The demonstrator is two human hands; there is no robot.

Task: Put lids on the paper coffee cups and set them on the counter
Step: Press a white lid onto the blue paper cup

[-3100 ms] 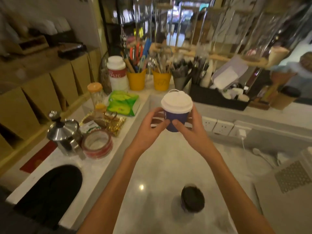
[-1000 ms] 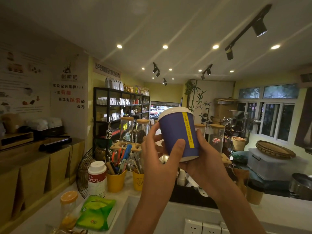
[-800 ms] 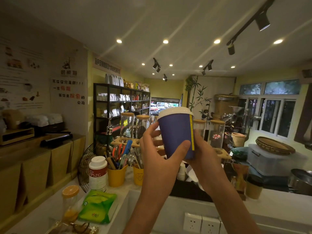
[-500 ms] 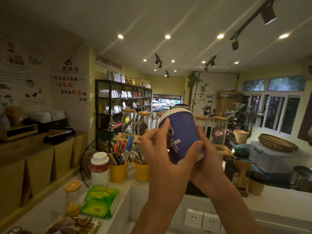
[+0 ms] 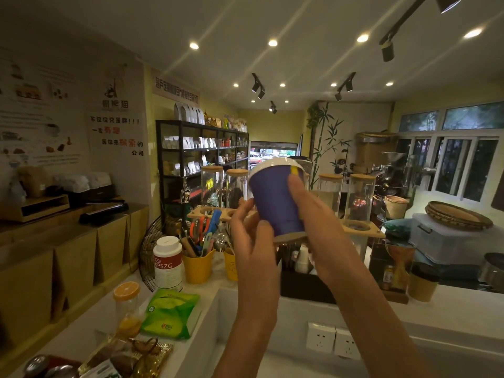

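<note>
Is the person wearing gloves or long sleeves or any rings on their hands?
No. The left hand and right hand are both bare, with no gloves. No rings, watch or bracelets show on the fingers or wrists. Both forearms are bare too, right down to the bottom edge of the picture, so no sleeves are in view. The hands are a little blurred, so tiny details are hard to tell.

Ahead of us, yellow tool pots [image 5: 197,268], a black organiser [image 5: 305,289] and tall glass jars [image 5: 358,200] crowd the raised surface [image 5: 463,306]; bare room lies to the right, beyond the brown lidded cup [image 5: 422,285].
</note>
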